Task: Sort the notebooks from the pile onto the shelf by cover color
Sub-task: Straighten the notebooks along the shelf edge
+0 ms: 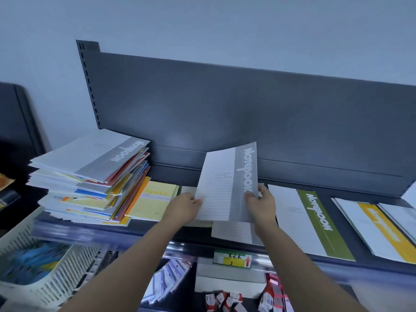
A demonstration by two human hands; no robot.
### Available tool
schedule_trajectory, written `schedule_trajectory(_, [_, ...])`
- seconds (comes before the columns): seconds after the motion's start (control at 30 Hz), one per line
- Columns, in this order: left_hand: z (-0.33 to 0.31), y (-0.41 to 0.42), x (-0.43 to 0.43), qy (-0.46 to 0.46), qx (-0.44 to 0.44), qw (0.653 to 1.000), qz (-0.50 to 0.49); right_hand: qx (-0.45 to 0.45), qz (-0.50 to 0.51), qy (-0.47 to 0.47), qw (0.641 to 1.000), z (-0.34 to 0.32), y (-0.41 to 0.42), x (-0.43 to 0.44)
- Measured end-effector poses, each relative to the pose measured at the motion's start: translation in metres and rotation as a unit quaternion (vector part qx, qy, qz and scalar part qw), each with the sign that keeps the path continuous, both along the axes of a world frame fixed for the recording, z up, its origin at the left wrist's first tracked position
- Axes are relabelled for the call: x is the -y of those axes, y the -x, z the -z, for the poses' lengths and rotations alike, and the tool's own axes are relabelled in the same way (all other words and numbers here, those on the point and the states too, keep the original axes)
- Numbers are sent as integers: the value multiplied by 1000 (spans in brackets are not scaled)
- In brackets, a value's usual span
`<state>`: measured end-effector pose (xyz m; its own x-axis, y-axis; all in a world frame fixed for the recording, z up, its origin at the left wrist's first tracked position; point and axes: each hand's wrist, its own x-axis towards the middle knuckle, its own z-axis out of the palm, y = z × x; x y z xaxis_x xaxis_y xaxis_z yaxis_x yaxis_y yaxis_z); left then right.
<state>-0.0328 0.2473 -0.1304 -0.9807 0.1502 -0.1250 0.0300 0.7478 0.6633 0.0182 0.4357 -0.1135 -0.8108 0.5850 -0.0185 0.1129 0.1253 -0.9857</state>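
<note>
A grey-banded notebook [227, 183] is held tilted up above the dark shelf [351, 199], near its middle. My left hand [185, 207] pinches its lower left edge and my right hand [262, 203] grips its lower right edge. Under it lies another grey notebook [231, 231] flat on the shelf. The mixed pile of notebooks [90, 176], topped by a grey one, stands at the shelf's left end. A pale yellow notebook [153, 202] lies beside the pile. To the right lie a green-banded notebook [315, 224] and a yellow-banded one [378, 230].
The shelf's dark back panel [247, 113] rises behind the notebooks. A white slotted basket [33, 266] sits at the lower left. A price label [231, 260] hangs on the shelf's front edge, with small red and white packs [227, 300] on the level below.
</note>
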Motion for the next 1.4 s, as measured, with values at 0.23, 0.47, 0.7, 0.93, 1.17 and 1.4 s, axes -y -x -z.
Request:
schedule_trajectory(0.23, [3, -9, -34, -29, -33, 999, 29, 100, -21, -146, 984, 8, -20, -38])
schedule_trajectory(0.47, [15, -26, -57, 87, -30, 995, 39, 213, -93, -305, 923, 24, -29, -68])
schedule_trajectory(0.7, [26, -41, -69, 177, -53, 982, 44, 268, -128, -432, 852, 33, -34, -81])
schedule_trajectory(0.93, [28, -56, -78, 286, -93, 953, 21, 291, -167, -483, 809, 44, -31, -84])
schedule_trajectory(1.17, [21, -69, -65, 319, -126, 939, 37, 252, -176, -523, 795, 39, -34, -84])
schedule_trajectory(1.4, [3, -76, -24, 391, -163, 906, -7, 93, -238, -589, 766, 18, -26, -46])
